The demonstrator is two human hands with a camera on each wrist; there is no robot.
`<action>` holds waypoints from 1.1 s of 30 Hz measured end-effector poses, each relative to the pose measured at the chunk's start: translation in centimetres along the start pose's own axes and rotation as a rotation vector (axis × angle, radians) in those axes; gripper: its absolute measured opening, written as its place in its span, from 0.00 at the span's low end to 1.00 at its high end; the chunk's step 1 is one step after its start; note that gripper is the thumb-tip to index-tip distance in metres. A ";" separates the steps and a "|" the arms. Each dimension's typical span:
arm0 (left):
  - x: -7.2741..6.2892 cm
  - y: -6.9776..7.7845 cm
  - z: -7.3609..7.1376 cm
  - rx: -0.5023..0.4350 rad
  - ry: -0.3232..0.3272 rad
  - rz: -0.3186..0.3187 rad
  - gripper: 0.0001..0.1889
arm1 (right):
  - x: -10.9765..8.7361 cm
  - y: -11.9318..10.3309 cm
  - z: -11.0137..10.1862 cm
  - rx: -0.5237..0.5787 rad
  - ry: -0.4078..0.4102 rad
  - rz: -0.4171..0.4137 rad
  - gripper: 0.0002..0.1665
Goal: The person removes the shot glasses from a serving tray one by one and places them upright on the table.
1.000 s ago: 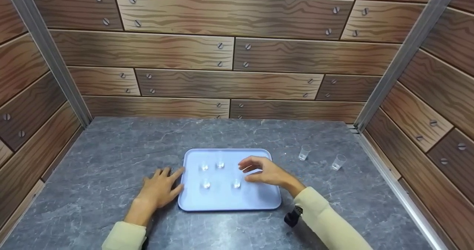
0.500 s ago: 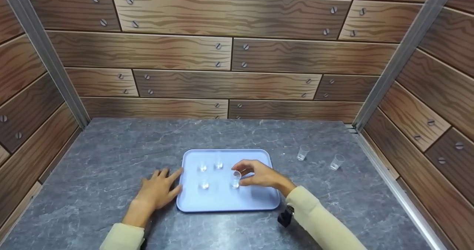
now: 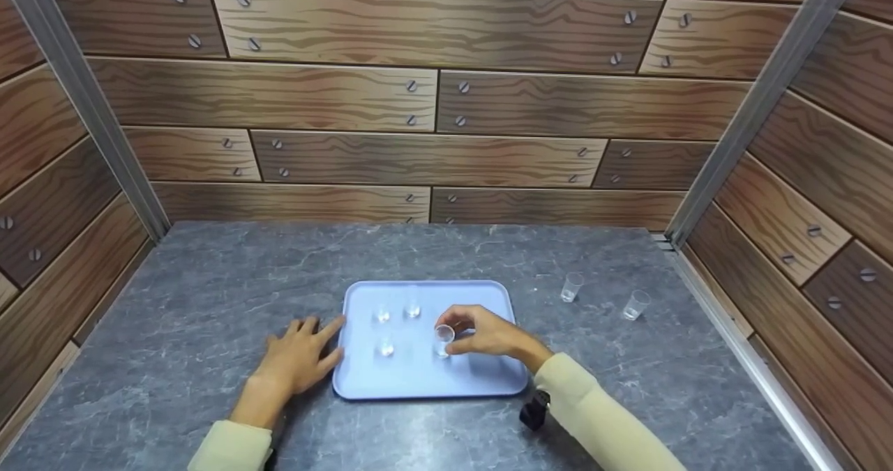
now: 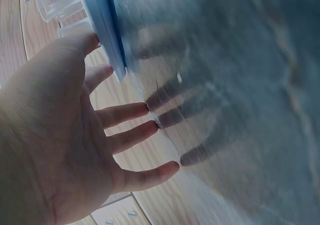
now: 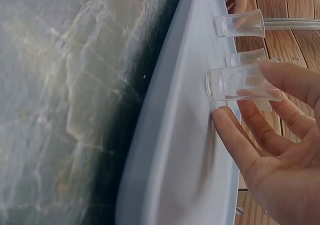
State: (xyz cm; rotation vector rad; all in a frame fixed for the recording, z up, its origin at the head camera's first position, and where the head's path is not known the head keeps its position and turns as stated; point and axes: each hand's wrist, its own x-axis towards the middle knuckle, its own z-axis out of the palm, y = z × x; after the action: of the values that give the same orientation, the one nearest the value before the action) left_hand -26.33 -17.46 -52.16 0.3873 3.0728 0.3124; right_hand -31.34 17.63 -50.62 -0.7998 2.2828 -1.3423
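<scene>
A pale blue tray lies on the dark marbled table, bearing several small clear shot glasses. My right hand reaches over its right part and holds one shot glass between thumb and fingers. In the right wrist view this shot glass has its base at the tray's surface, with the thumb at its rim. Three other glasses stand left of it: back-left, back and front-left. My left hand is spread at the tray's left edge, thumb and forefinger against the rim and fingertips on the table.
Two more clear glasses stand on the table right of the tray, a nearer-in glass and a farther-right glass. Wood-patterned walls with metal corner posts enclose the table at the back and sides.
My right hand has moved left and slightly toward me, from beside the front-right glass to a hold on it. The left hand stays at the tray's edge.
</scene>
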 end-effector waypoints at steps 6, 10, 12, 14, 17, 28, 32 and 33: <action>0.1 0.0 0.0 -0.002 -0.011 -0.006 0.30 | -0.1 0.1 0.0 -0.001 -0.009 0.003 0.21; 0.1 0.0 0.0 0.001 -0.009 -0.011 0.30 | -0.2 -0.1 -0.1 0.017 -0.020 -0.008 0.21; 0.1 0.0 0.0 0.001 -0.009 -0.011 0.30 | -0.3 -0.1 -0.2 0.022 -0.022 -0.014 0.21; 0.1 0.0 0.0 0.000 -0.011 -0.010 0.30 | -0.4 -0.2 -0.2 0.027 -0.022 -0.009 0.21; 0.0 -0.1 0.0 -0.004 -0.016 -0.008 0.30 | -0.5 -0.3 -0.3 0.034 -0.025 -0.001 0.21; -0.1 -0.1 -0.1 -0.008 -0.015 -0.002 0.30 | -1.6 -0.6 -1.3 0.019 -0.027 -0.031 0.21; 0.0 0.0 -0.1 -0.005 -0.020 -0.006 0.30 | -2.2 -0.5 -1.7 0.021 -0.028 -0.041 0.21; 0.0 0.0 -0.1 -0.002 -0.021 -0.006 0.30 | -2.3 -0.5 -1.8 0.023 -0.026 -0.046 0.21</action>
State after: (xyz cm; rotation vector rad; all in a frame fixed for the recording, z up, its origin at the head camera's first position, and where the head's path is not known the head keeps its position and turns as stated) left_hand -26.37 -17.47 -52.06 0.3783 3.0524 0.3090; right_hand -30.48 20.12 -49.27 -0.8620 2.2380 -1.3670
